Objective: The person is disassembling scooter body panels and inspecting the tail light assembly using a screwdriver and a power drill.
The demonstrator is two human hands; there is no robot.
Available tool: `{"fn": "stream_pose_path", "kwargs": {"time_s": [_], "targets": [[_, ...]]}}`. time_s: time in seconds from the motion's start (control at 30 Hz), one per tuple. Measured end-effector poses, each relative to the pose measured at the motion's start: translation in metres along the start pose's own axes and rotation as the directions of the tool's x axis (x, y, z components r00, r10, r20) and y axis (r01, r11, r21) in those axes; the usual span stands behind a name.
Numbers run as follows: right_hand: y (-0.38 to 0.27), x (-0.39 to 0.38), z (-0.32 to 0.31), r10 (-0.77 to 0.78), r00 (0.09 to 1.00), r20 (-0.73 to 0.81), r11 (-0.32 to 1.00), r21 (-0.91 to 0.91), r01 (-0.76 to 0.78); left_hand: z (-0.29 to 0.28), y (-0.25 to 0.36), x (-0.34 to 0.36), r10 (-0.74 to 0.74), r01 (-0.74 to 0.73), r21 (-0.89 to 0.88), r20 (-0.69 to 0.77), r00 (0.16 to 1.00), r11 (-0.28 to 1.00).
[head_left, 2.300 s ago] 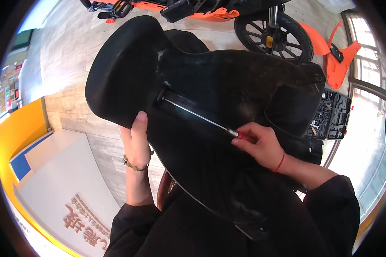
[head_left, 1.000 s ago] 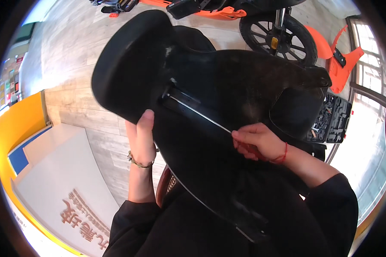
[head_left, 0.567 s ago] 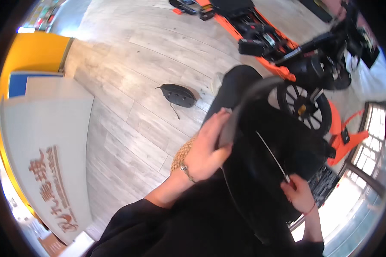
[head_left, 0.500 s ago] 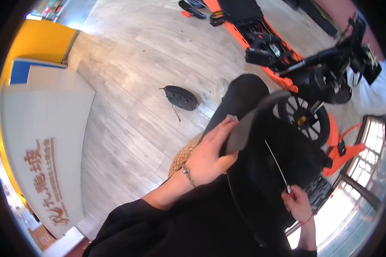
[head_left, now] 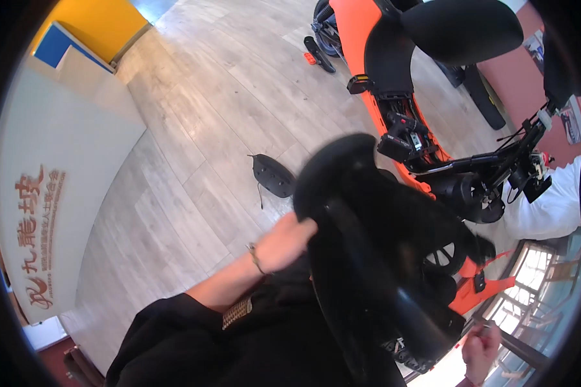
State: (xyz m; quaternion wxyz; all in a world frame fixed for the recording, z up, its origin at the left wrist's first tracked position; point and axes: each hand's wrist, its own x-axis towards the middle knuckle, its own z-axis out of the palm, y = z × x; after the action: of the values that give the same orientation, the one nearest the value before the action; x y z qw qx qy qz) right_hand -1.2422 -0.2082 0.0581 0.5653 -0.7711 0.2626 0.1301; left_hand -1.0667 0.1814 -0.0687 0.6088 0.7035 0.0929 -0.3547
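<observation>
A large, curved black plastic panel, blurred by motion, is raised and tilted in front of me. My left hand is closed on its left edge, thumb on the near side. Low at the right, clear of the panel, my right hand is closed in a fist around the screwdriver, of which only a small part shows. Behind the panel, a spoked wheel is partly covered. A tray of small tools peeks out below the panel's lower end.
A partly stripped orange scooter stands beyond, its black mirror at the top. An orange body panel is at the right, near a white bag. One black cover lies on the wood floor. A pale signboard stands left.
The black panel has been lifted and turned, its far end swinging left. My left hand has dropped lower with it. My right hand has drawn away down and right with the screwdriver.
</observation>
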Motion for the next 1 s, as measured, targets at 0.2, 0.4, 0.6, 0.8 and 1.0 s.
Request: {"fn": "stream_pose_path", "kwargs": {"time_s": [0.2,0.4,0.6,0.8,1.0], "targets": [[-0.043,-0.001,-0.017,-0.502,0.823,-0.265,0.817,0.166,0.552,-0.089,-0.018,0.000,-0.055,-0.126,-0.494,-0.335,0.941,0.861],[-0.036,0.039,0.035,-0.256,0.913,-0.317,0.944,0.123,0.307,-0.183,-0.114,-0.013,-0.186,-0.337,-0.727,-0.535,0.824,0.598],[-0.017,0.066,0.073,-0.074,0.983,-0.166,0.990,0.106,0.092,-0.232,-0.294,0.061,-0.536,-0.571,-0.761,-0.634,0.557,0.308],[-0.006,0.075,0.104,0.090,0.990,-0.107,0.984,0.165,-0.072,-0.235,-0.408,0.109,-0.837,-0.657,-0.754,-0.368,0.406,0.013],[0.004,0.075,0.110,0.221,0.966,-0.134,0.966,0.166,-0.198,-0.210,-0.461,0.124,-0.845,-0.716,-0.670,-0.256,0.469,-0.195]]}}
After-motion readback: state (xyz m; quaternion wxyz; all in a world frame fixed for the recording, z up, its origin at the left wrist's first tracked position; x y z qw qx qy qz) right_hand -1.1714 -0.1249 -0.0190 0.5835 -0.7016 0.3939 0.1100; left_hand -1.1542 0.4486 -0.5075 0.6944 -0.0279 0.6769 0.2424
